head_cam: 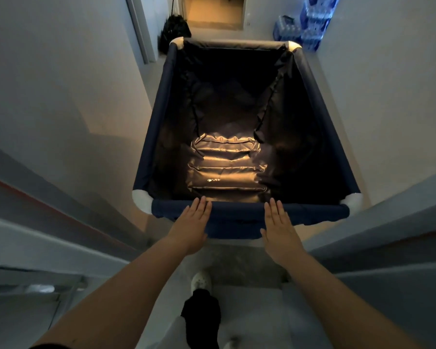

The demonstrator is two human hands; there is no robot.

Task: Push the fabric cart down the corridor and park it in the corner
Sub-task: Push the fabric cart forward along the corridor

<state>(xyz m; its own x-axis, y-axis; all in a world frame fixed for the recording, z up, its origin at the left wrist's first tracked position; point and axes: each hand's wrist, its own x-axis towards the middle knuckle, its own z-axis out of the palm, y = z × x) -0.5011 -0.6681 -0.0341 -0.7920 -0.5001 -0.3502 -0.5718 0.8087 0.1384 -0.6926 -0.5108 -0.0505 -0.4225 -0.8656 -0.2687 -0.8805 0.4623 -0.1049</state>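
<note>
The one view looks from the person's head, forward and steeply down along a narrow corridor. Nearest are the forearms and both flat hands, left [191, 225] and right [280, 227], at the cart's [237, 212] near rim; the far doorway [215, 11] tops the frame.

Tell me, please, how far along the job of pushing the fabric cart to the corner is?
Midway, by the look of it. Done: the fabric cart is in the narrow corridor, between the walls. In hand: the left hand and right hand lie flat and open at its near rail, not gripping it. Left: more corridor lies ahead, past stacked water-bottle packs on the right; no parking corner is reached.
</note>
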